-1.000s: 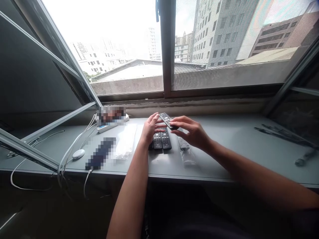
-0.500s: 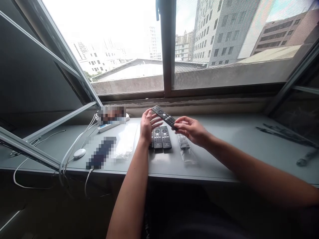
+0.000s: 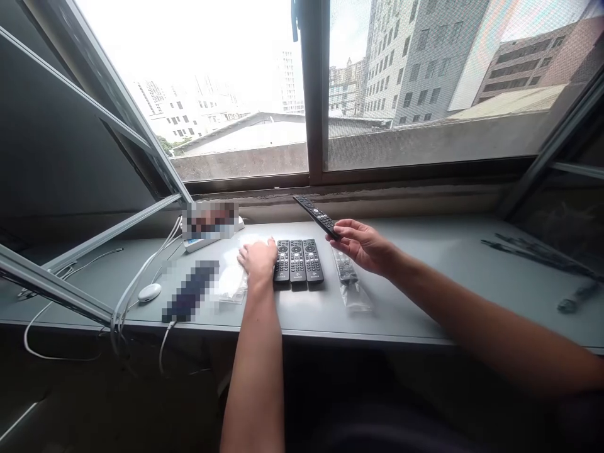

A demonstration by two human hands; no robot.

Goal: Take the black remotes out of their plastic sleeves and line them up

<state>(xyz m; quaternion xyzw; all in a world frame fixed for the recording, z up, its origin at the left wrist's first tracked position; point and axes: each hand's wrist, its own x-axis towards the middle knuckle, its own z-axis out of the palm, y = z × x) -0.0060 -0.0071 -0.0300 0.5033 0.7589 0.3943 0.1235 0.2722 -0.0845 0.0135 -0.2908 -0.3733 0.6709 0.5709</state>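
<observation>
My right hand grips the near end of a black remote control, its far end tilted up toward the window. Three more black remotes lie side by side on the desk, buttons facing up. Just left of them, my left hand lies over clear plastic bags, thumb apart from the other fingers. Its fingertips are partly hard to make out against the bright plastic. Below my right hand, a remote in a clear bag rests on the desk.
A blurred dark object with a white cable and a round white device lie at left. Behind them is a white power strip. A metal frame stands at the left; dark thin strips lie at right.
My left hand has left the held remote's far end and come down leftward onto the plastic bags. My right hand still holds the remote, now angled a bit differently.
</observation>
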